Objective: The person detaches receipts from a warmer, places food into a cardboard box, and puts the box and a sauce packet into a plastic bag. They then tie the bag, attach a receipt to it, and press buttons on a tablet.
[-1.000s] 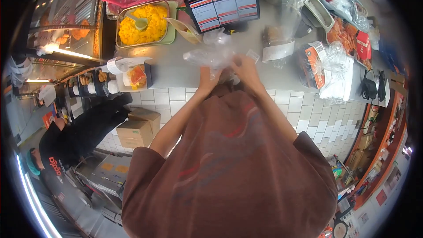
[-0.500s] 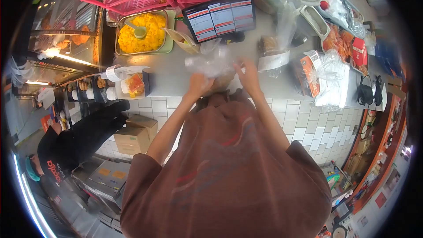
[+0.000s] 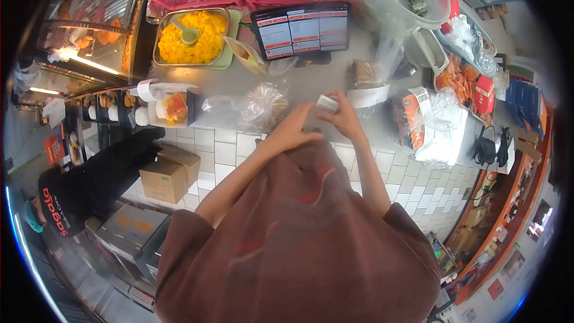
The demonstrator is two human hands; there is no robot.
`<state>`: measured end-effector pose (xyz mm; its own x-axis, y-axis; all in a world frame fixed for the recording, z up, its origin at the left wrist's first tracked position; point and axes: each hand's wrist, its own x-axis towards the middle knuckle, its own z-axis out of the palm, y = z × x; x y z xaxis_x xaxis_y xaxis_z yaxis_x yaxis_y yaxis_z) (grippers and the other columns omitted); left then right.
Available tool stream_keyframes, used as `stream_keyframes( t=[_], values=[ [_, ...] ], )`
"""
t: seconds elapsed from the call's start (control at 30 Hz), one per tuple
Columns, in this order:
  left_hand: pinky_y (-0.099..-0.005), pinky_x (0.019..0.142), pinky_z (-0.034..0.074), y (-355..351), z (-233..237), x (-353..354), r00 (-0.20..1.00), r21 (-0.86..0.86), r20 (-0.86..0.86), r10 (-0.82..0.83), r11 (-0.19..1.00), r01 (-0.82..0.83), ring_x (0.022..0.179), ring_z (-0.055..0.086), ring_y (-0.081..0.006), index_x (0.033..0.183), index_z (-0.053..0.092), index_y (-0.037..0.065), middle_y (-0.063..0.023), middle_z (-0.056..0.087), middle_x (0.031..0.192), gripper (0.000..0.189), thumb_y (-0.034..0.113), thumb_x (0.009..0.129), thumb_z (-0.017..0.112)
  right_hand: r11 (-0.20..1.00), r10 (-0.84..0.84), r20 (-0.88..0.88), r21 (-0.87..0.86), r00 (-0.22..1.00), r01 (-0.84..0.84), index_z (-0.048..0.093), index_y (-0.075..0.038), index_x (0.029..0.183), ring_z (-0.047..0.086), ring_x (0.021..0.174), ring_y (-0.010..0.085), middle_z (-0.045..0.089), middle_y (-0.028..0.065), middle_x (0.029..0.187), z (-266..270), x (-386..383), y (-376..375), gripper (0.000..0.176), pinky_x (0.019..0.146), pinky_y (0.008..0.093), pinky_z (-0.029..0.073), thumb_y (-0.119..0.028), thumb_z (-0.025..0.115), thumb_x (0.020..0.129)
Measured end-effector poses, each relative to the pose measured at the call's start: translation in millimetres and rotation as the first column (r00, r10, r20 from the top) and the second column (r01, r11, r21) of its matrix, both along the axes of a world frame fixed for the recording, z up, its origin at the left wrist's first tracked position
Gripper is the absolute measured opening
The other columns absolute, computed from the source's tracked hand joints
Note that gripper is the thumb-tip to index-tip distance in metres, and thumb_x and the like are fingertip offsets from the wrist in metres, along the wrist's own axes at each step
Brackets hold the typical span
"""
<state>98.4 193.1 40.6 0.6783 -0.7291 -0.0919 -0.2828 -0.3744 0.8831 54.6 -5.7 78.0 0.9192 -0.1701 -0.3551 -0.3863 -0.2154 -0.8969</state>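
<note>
From the head camera, the right hand [image 3: 345, 118] is pinched on a small white packet [image 3: 327, 103], lifting it just off the grey desk [image 3: 311, 81], so that it sits clear of the clutter around it. The left hand [image 3: 293, 131] lies flat with its fingers stretched out and nothing in its grasp. Its fingertips [image 3: 311, 111] are just beside the packet, but contact cannot be made out. To the left of this hand, a clear plastic bag of food [image 3: 263, 107] slumps on the desk near the front edge, with neither hand holding it. Further back, an order tablet [image 3: 302, 26] is propped to face the person, next to a tray of yellow rice [image 3: 188, 39] with a scoop in it. A co-worker in black [image 3: 78, 194] bends low at the left.
</note>
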Motion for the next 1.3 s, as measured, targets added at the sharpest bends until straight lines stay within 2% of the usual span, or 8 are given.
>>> stream_keyframes(
  t=[0.07, 0.2, 0.5, 0.63, 0.77, 0.87, 0.97, 1.3],
  values=[
    [-0.0381, 0.086, 0.05, -14, -19, 11, 0.95, -0.078, 0.281, 0.136, 0.99, -0.119, 0.093, 0.068, -0.0299, 0.117, 0.064, 0.003, -0.0159, 0.07, 0.1, 0.048, 0.039, 0.086, 0.073, 0.979, 0.007, 0.016, 0.202, 1.0, -0.01, 0.06, -0.004, 0.115, 0.063, 0.096, 0.0287, 0.067, 0.0133, 0.113, 13, 7, -7, 0.047, 0.086, 0.0354, 0.048, -0.023, 0.081, 0.077],
    [-0.0334, 0.086, 0.05, -15, 4, 27, 0.929, -0.002, -0.369, 0.036, 0.999, -0.04, 0.095, 0.066, -0.0182, 0.12, 0.063, -0.002, -0.0141, 0.071, 0.105, 0.039, 0.025, 0.091, 0.068, 0.9, 0.172, 0.507, -0.43, 0.845, 0.075, 0.058, -0.009, 0.127, 0.058, 0.111, 0.0324, 0.061, 0.0113, 0.13, -1, 54, -33, 0.051, 0.095, 0.0411, 0.046, -0.026, 0.077, 0.082],
    [-0.0282, 0.079, 0.051, -6, 5, 16, 0.864, -0.187, -0.494, 0.1, 0.958, -0.218, 0.091, 0.065, -0.0125, 0.113, 0.065, -0.002, -0.0098, 0.071, 0.1, 0.028, 0.02, 0.096, 0.062, 0.389, 0.414, 0.305, -0.911, 0.858, 0.137, 0.058, -0.011, 0.126, 0.054, 0.118, 0.0321, 0.062, 0.0095, 0.131, -2, 82, -37, 0.05, 0.095, 0.045, 0.043, -0.038, 0.07, 0.085],
    [-0.0261, 0.081, 0.05, -6, 13, 21, 0.782, -0.27, -0.606, 0.144, 0.888, -0.373, 0.092, 0.064, -0.0105, 0.121, 0.061, -0.001, -0.0057, 0.07, 0.106, 0.027, 0.013, 0.099, 0.057, 0.686, 0.292, 0.469, -0.71, 0.834, 0.159, 0.069, -0.009, 0.101, 0.063, 0.076, 0.0244, 0.068, 0.0047, 0.075, 18, 36, -72, 0.021, 0.078, 0.0413, 0.047, -0.026, 0.069, 0.088],
    [-0.0245, 0.078, 0.048, -5, 16, 23, 0.768, -0.319, -0.605, 0.21, 0.82, -0.475, 0.088, 0.062, -0.0085, 0.117, 0.064, -0.001, -0.004, 0.069, 0.102, 0.025, 0.014, 0.098, 0.056, 0.591, -0.265, 0.485, -0.601, 0.834, 0.538, 0.069, -0.006, 0.095, 0.062, 0.073, 0.028, 0.065, 0.0108, 0.075, 49, 42, -169, 0.021, 0.072, 0.0359, 0.05, -0.027, 0.066, 0.091],
    [-0.022, 0.071, 0.046, -12, 28, 27, 0.765, -0.382, -0.613, 0.198, 0.773, -0.506, 0.08, 0.059, -0.0054, 0.105, 0.069, 0.0, -0.0015, 0.069, 0.092, 0.021, 0.017, 0.096, 0.06, 0.437, -0.069, 0.333, -0.837, 0.94, 0.329, 0.069, -0.006, 0.102, 0.065, 0.082, 0.0243, 0.065, 0.0123, 0.083, -25, 43, -287, 0.031, 0.071, 0.0333, 0.052, -0.036, 0.066, 0.092],
    [-0.0214, 0.066, 0.046, -13, 40, 35, 0.814, -0.232, -0.566, 0.128, 0.923, -0.307, 0.071, 0.058, -0.0043, 0.097, 0.07, 0.001, 0.0003, 0.068, 0.083, 0.019, 0.019, 0.092, 0.068, 0.951, -0.265, -0.411, -0.263, 0.872, 0.165, 0.069, -0.01, 0.109, 0.063, 0.098, 0.0222, 0.064, 0.0079, 0.111, -13, 51, -293, 0.04, 0.077, 0.0374, 0.058, -0.045, 0.069, 0.089],
    [-0.0222, 0.067, 0.045, -7, 54, 39, 0.727, -0.308, -0.674, 0.132, 0.844, -0.439, 0.069, 0.057, -0.0073, 0.095, 0.069, 0.002, 0.0003, 0.067, 0.08, 0.019, 0.021, 0.092, 0.068, 0.965, -0.258, -0.171, 0.013, 0.951, 0.264, 0.067, 0.006, 0.101, 0.069, 0.084, 0.0263, 0.069, 0.0128, 0.102, -49, 3, -348, 0.028, 0.079, 0.0349, 0.057, -0.02, 0.068, 0.088]
  ],
)
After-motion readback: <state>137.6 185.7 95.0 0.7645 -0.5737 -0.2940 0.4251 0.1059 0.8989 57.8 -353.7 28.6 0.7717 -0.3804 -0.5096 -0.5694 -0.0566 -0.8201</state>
